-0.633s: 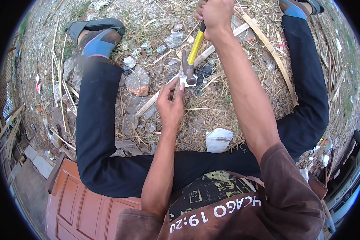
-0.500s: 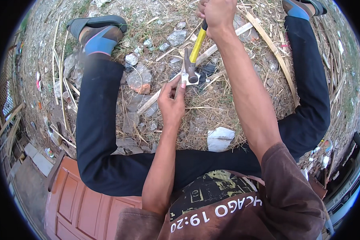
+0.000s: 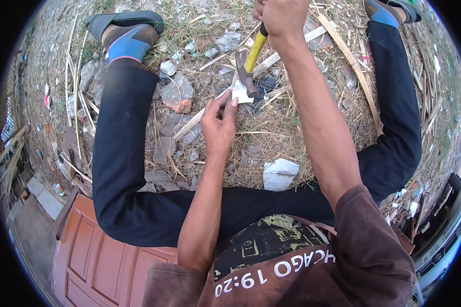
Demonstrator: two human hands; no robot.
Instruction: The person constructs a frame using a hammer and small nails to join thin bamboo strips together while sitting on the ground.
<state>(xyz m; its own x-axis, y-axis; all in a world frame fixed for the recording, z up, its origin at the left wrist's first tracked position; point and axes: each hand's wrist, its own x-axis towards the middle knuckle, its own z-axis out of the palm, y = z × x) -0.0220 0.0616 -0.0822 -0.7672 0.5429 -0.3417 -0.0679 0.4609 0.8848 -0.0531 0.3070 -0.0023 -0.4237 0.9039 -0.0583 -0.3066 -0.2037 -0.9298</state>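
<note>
- Dry straw and rubble ground (image 3: 271, 128), person seated on it with legs spread
- Crumpled white scrap (image 3: 280, 174) lying near the lap
- Left hand (image 3: 217, 125), fingertips pinched to steady a thin wooden strip (image 3: 200, 120)
- Right hand (image 3: 281, 18) clamped round a yellow-handled hammer (image 3: 248, 69), head raised just above the pinched spot

Yellow handle on the hammer (image 3: 249, 65) with a dark rusty head — black trousers (image 3: 123, 153), blue socks (image 3: 128, 43), a brown shirt (image 3: 363, 256) with white lettering, a reddish-brown panelled door (image 3: 95, 256).
</note>
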